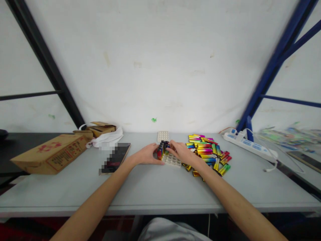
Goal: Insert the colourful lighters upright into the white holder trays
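Cupping upright lighters (pixel 159 153) in their tray (pixel 174 161), seemingly for steadiness, the left hand (pixel 146 155) spreads fingers wide; whether the right hand (pixel 183 153) grips one, I cannot tell.

The cardboard box (pixel 37 162) bears print (pixel 72 151) — too blurred to read.

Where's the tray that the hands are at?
In the head view, the tray sits near the middle of the table, between the left hand and right hand, with the shiny pile to its right.
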{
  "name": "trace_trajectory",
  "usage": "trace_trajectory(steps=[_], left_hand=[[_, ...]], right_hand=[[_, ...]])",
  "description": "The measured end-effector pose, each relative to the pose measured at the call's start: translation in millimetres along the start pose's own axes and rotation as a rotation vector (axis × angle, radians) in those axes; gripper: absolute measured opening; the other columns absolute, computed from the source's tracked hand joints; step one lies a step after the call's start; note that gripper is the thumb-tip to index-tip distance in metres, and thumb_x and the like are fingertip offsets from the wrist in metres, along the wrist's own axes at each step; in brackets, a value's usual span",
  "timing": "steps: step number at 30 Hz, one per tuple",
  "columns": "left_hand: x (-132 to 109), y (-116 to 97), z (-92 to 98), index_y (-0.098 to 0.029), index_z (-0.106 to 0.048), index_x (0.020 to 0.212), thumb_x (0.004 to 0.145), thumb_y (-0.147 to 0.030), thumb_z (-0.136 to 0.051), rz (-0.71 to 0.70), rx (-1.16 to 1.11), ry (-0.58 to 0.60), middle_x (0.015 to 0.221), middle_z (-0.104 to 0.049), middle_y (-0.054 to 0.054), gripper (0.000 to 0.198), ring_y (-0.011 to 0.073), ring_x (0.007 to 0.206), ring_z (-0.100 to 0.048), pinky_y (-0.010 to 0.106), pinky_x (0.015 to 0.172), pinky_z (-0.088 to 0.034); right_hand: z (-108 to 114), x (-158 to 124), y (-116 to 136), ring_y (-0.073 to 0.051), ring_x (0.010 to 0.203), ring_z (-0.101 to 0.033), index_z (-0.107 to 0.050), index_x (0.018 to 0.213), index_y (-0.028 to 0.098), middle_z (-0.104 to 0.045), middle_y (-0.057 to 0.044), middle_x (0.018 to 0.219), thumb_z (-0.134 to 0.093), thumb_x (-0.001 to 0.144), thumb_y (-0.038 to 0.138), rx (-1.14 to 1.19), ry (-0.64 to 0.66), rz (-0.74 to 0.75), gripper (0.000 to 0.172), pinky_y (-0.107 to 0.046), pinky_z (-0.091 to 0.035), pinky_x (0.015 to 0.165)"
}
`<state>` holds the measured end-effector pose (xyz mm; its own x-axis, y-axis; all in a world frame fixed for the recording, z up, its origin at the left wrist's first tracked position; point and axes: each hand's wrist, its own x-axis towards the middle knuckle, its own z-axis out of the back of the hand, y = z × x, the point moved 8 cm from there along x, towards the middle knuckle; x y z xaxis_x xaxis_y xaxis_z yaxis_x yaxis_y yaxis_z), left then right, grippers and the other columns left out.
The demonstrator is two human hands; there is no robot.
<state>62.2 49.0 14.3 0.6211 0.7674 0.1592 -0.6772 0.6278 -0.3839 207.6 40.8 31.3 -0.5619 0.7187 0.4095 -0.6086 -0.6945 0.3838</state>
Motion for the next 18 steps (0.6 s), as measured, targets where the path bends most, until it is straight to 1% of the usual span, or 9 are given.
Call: trace_trajectory(steps=[3,5,7,10,12,13,15,16,18], left_hand=[[0.0,1.0,-0.2,-0.016,-0.067,0.116,0.069,-0.066,-0.079,0.018,0.009,0.007,0.113,-0.069,0.011,0.069,0.0323,0.103,-0.064,0.039,0.096,-0.05],[0.1,3.4,-0.7,-0.016,-0.067,0.115,0.068,-0.067,-0.08,0.024,0.014,0.003,0.112,-0.069,0.011,0.07,0.0323,0.102,-0.064,0.04,0.096,-0.05],[0.2,5.6,-1.1,-0.017,-0.067,0.116,0.068,-0.067,-0.079,0.015,0.009,-0.007,0.114,-0.07,0.01,0.071,0.0325,0.104,-0.064,0.04,0.097,-0.05],[0.2,7.7,-1.6,-0.017,-0.066,0.117,0.069,-0.068,-0.078,0.001,0.011,-0.014,0.115,-0.069,0.011,0.071,0.033,0.107,-0.064,0.04,0.097,-0.05],[0.1,8.4,-1.8,-0.015,-0.066,0.115,0.069,-0.071,-0.077,0.008,0.024,-0.011,0.114,-0.069,0.012,0.073,0.0338,0.106,-0.064,0.04,0.096,-0.051],[0.0,8.6,-1.6,-0.015,-0.066,0.114,0.068,-0.072,-0.077,0.014,0.029,-0.01,0.114,-0.069,0.012,0.074,0.0342,0.105,-0.064,0.041,0.096,-0.051],[-0.3,8.5,-1.0,-0.014,-0.066,0.112,0.067,-0.073,-0.077,0.026,0.033,-0.013,0.114,-0.069,0.013,0.074,0.0345,0.104,-0.065,0.041,0.094,-0.052],[-0.5,8.5,-0.7,-0.015,-0.066,0.111,0.067,-0.073,-0.077,0.03,0.036,-0.015,0.114,-0.069,0.012,0.074,0.0343,0.103,-0.065,0.04,0.094,-0.052],[-0.7,9.2,-0.7,-0.016,-0.067,0.111,0.066,-0.072,-0.077,0.041,0.041,-0.017,0.113,-0.069,0.012,0.073,0.0339,0.103,-0.065,0.04,0.094,-0.052]], right_hand=[[0.6,1.4,-0.8,-0.019,0.078,-0.067,-0.062,0.103,0.019,-0.075,-0.007,0.087,-0.058,0.102,0.033,-0.054,-0.001,-0.023,0.014,-0.027,-0.042,0.07],[0.4,2.2,-3.1,-0.019,0.076,-0.067,-0.066,0.095,0.019,-0.075,-0.007,0.086,-0.062,0.1,0.037,-0.113,0.014,-0.065,0.019,-0.027,-0.041,0.068],[-0.1,2.8,-6.4,-0.018,0.071,-0.065,-0.068,0.086,0.019,-0.075,-0.006,0.081,-0.063,0.098,0.044,-0.152,0.049,-0.095,0.028,-0.026,-0.039,0.065],[9.6,3.6,-16.6,-0.017,0.068,-0.063,-0.07,0.082,0.018,-0.073,-0.006,0.076,-0.05,0.104,0.05,-0.182,0.03,-0.095,0.043,-0.026,-0.039,0.067],[24.8,2.1,-34.4,-0.018,0.074,-0.065,-0.07,0.085,0.018,-0.073,-0.007,0.08,-0.039,0.109,0.044,-0.23,-0.052,-0.123,0.046,-0.027,-0.042,0.073],[33.0,0.1,-47.2,-0.019,0.08,-0.066,-0.071,0.091,0.017,-0.074,-0.009,0.086,-0.038,0.109,0.039,-0.261,-0.095,-0.154,0.044,-0.028,-0.043,0.078],[47.8,-6.6,-78.4,-0.022,0.098,-0.068,-0.07,0.107,0.014,-0.075,-0.013,0.104,-0.041,0.107,0.027,-0.328,-0.159,-0.246,0.032,-0.029,-0.045,0.089],[53.7,-10.6,-94.8,-0.023,0.108,-0.066,-0.069,0.116,0.011,-0.073,-0.015,0.115,-0.042,0.105,0.02,-0.364,-0.176,-0.296,0.03,-0.03,-0.044,0.096],[60.7,-16.6,-125.4,-0.025,0.126,-0.059,-0.061,0.133,0.007,-0.064,-0.02,0.135,-0.043,0.103,0.015,-0.424,-0.153,-0.376,0.036,-0.033,-0.041,0.107]])
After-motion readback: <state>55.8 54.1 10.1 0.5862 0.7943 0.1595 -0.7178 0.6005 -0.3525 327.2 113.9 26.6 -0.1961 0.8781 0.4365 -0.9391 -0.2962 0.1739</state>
